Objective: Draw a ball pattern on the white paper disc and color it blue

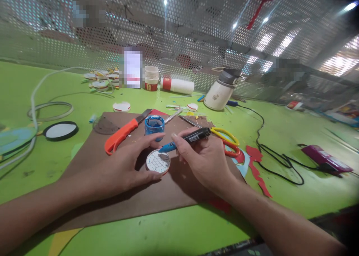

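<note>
Between the thumb and fingers of my left hand (pixel 126 166) sits a small round white disc (pixel 157 161), marked with dark lines and blue dots. Its lower side shows a red edge. My right hand (pixel 206 159) grips a black marker (pixel 196 135) with a blue-smeared tip end, which points down at the disc's upper right edge. Just behind the disc stands a small jar (pixel 154 124) smeared with blue paint. An orange-handled knife (pixel 123 135) lies beyond my left hand. Scissors with yellow and red handles (pixel 226 135) lie beside my right hand.
A brown board (pixel 92 196) covers part of the green table (pixel 123 237). Paper cups (pixel 151 78), a lying cup stack (pixel 178 85) and a white bottle (pixel 218 93) stand toward the mesh. At right are a black cable (pixel 262 129), red scraps (pixel 255 162) and a purple device (pixel 325 159).
</note>
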A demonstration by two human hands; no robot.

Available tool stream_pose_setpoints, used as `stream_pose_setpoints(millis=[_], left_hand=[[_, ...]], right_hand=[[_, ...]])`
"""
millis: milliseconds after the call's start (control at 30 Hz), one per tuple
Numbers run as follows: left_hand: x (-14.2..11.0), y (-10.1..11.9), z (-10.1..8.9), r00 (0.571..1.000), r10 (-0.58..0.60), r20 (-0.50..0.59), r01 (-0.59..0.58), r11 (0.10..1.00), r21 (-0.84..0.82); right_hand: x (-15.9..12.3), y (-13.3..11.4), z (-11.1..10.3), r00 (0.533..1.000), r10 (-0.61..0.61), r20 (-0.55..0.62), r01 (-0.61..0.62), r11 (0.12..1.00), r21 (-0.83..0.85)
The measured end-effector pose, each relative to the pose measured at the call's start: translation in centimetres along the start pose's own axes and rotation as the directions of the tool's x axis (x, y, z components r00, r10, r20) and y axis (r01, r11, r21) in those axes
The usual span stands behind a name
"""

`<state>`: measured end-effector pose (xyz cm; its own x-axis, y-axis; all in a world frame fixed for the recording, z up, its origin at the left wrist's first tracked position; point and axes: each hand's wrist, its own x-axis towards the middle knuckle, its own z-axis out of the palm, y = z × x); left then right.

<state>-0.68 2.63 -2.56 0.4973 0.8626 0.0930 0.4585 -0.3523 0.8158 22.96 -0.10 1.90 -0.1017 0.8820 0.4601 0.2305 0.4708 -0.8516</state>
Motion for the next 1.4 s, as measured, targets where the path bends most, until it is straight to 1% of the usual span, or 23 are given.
stream_pose_setpoints(millis=[133, 267, 467, 633, 733, 800, 933, 1067, 1167, 1267, 1333, 1400], left_hand=[[-0.3, 0.2, -0.2, 0.999, 0.045, -0.024, -0.044, 0.999, 0.031], [-0.4, 0.5, -0.3, 0.999, 0.03, -0.024, -0.029, 0.999, 0.033], [-0.2, 0.6, -0.2, 0.999, 0.049, -0.013, -0.048, 0.999, 0.01], [-0.2, 0.3, -0.1, 0.999, 0.031, 0.01, -0.031, 1.0, -0.001], [-0.1, 0.2, 0.1, 0.999, 0.032, 0.004, -0.032, 0.999, -0.002], [0.0, 0.3, 0.1, 0.999, 0.032, 0.002, -0.032, 0.999, -0.004], [-0.2, 0.7, -0.3, 0.999, 0.029, 0.016, -0.03, 0.999, 0.022], [-0.3, 0.6, -1.0, 0.997, 0.069, 0.029, -0.069, 0.998, 0.012], [-0.2, 0.4, -1.0, 0.999, 0.014, 0.051, -0.012, 0.999, -0.038], [0.0, 0.5, -0.8, 0.997, -0.053, 0.05, 0.056, 0.997, -0.05], [0.1, 0.6, -0.7, 0.998, -0.055, 0.029, 0.055, 0.998, -0.015], [0.1, 0.6, -0.6, 0.999, -0.031, 0.011, 0.031, 0.999, 0.011]], right_hand=[[-0.3, 0.6, 0.1, 0.999, 0.02, 0.028, -0.021, 1.0, 0.007], [-0.3, 0.8, 0.3, 0.999, 0.019, 0.039, -0.02, 0.999, 0.035], [-0.2, 0.9, 0.4, 0.997, 0.035, 0.062, -0.04, 0.997, 0.068], [-0.3, 1.0, 0.3, 0.998, 0.026, 0.051, -0.027, 0.999, 0.029], [-0.3, 1.0, 0.2, 0.999, 0.014, 0.042, -0.013, 1.0, -0.008], [-0.3, 1.0, 0.2, 0.999, 0.028, 0.042, -0.028, 1.0, -0.011], [-0.1, 0.9, 0.3, 0.997, 0.067, 0.044, -0.068, 0.997, 0.021], [0.1, 1.0, 0.3, 0.996, 0.08, 0.043, -0.081, 0.997, 0.013], [0.1, 0.8, 0.3, 0.995, 0.093, 0.041, -0.094, 0.995, 0.026], [0.2, 0.1, 0.1, 0.998, 0.061, 0.017, -0.062, 0.995, 0.082], [0.3, -0.3, 0.0, 0.999, 0.019, -0.031, -0.015, 0.993, 0.118], [0.4, -0.6, -0.2, 0.997, -0.008, -0.078, 0.018, 0.991, 0.133]])
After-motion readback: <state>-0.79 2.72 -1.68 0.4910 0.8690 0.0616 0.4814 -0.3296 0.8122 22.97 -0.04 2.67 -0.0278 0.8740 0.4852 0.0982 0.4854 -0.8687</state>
